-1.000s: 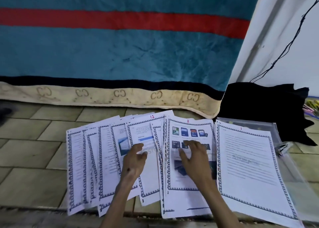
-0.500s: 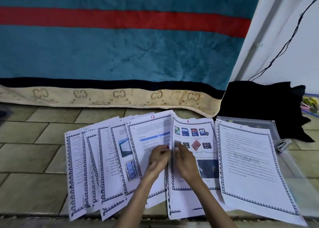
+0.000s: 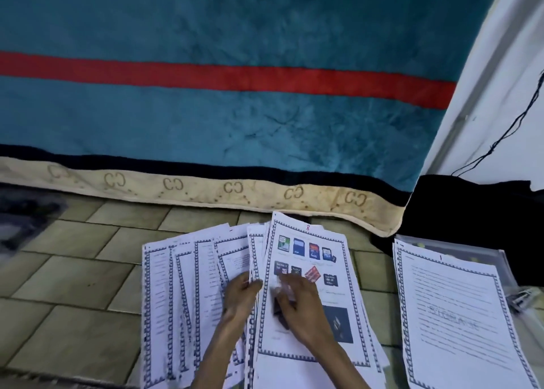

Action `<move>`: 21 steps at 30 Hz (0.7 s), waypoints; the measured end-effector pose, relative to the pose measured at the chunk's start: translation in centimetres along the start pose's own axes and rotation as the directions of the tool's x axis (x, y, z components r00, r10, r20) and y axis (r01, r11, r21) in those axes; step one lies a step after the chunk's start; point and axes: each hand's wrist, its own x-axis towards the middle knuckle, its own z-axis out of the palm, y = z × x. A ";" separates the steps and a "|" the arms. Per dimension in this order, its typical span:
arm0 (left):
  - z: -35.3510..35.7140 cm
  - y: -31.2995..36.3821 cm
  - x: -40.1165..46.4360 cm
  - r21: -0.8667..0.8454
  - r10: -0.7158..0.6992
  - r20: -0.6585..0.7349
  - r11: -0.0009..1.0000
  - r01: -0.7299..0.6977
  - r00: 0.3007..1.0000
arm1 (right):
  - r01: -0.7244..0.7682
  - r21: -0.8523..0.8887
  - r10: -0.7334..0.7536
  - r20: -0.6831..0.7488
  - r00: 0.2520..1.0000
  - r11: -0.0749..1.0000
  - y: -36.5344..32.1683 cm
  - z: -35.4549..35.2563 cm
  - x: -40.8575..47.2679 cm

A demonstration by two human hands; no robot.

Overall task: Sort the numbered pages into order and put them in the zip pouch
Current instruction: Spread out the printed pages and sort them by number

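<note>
Sorting is at an early stage. One sheet, page 1 (image 3: 459, 315), lies apart on the right, partly over the clear zip pouch (image 3: 471, 248), whose far edge shows beyond the sheet's top. No page is inside the pouch as far as can be seen, and whether its zip is open cannot be told.

The remaining pages (image 3: 188, 300) lie fanned on the tiled floor (image 3: 73, 285), overlapping left to right. Page 8 (image 3: 312, 271), printed with memory-card pictures, sits uppermost on the right part of the fan. Numbers on the other sheets are hidden by the overlap or too small to read, so their order cannot be confirmed.

The left hand (image 3: 241, 297) has its fingers curled round the edges of the sheets just left of page 8 — it appears to be grasping a few of them. The right hand (image 3: 297, 303) rests on page 8; its fingertips are blurred, and whether they pinch the sheet or merely press it cannot be told.

Judged outstanding: finding the next number, building the stack on page 1, then loading and zipping the pouch.

Surroundings — a teal blanket (image 3: 235, 109) with a red stripe lies just beyond the fan, a black cloth (image 3: 471, 206) beyond the pouch, and a small metal clip (image 3: 522, 296) at the right edge. The sheet on the pouch will need lifting before loading.
</note>
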 end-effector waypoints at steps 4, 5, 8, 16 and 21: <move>-1.0 -0.4 0.3 -0.070 -0.053 0.040 0.996 0.056 0.998 | -0.128 -0.228 0.155 0.106 0.982 0.965 0.2 0.7 -0.2; -1.0 -0.7 0.4 -0.060 -0.047 0.045 0.997 0.050 0.998 | -0.161 -0.277 0.199 0.116 0.973 0.947 0.6 0.6 -0.3; -0.5 -1.2 0.5 -0.016 -0.085 0.009 0.996 0.085 0.996 | -0.196 -0.389 0.270 0.145 0.952 0.900 2.2 -0.2 -0.9; 2.3 -1.2 -0.4 0.368 0.231 -0.163 0.916 -0.158 0.959 | -0.271 -0.416 0.305 0.016 0.952 0.868 4.8 -3.3 -1.6; 4.7 0.3 -2.6 0.477 0.254 0.034 0.846 -0.239 0.967 | -0.212 -0.301 0.231 0.028 0.973 0.930 3.3 -2.3 -1.1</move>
